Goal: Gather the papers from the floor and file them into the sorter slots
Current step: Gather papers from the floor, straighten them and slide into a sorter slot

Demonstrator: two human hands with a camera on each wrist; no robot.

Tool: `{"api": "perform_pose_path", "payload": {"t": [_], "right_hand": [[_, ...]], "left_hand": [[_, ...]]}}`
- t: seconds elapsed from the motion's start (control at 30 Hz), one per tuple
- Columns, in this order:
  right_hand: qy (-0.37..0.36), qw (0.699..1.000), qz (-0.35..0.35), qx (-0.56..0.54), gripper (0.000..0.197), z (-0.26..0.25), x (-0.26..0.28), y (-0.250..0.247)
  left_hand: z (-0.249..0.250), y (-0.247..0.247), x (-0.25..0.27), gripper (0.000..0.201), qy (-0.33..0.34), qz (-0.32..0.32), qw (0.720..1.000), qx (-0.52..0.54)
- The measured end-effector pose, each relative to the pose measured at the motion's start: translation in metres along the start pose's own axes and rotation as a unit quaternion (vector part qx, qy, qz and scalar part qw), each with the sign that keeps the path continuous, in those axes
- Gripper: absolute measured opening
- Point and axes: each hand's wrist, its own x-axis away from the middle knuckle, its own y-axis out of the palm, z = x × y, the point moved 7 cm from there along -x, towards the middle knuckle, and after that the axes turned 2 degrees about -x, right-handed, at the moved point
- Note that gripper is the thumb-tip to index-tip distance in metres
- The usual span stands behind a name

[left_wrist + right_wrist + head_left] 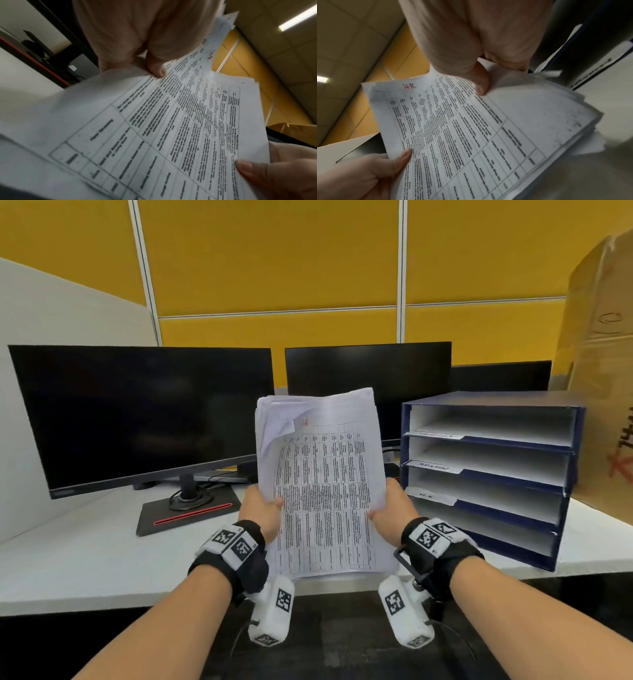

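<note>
I hold a stack of printed papers (323,484) upright above the white desk's front edge. Its top sheet carries a dense table and red handwriting at its head. My left hand (262,510) grips the stack's left edge, thumb on the front. My right hand (390,505) grips the right edge the same way. The wrist views show the stack (171,128) (471,128) with a thumb pressed on each side, and in the right wrist view the red mark reads "HR". The blue sorter (489,474) with several white slots stands on the desk to the right of the papers.
A large black monitor (144,412) on a red-striped stand stands at the left, a second monitor (368,378) behind the papers, a third behind the sorter. A tall cardboard box (603,364) rises at the far right. The white desk (85,559) runs across; yellow partition panels stand behind.
</note>
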Motion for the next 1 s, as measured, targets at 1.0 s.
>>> {"api": "perform_pose_path", "payload": {"t": [1.0], "right_hand": [[0.02, 0.996, -0.012, 0.082, 0.022, 0.006, 0.033, -0.059]], "left_hand": [[0.024, 0.039, 0.02, 0.033, 0.037, -0.109, 0.988, -0.099]]}}
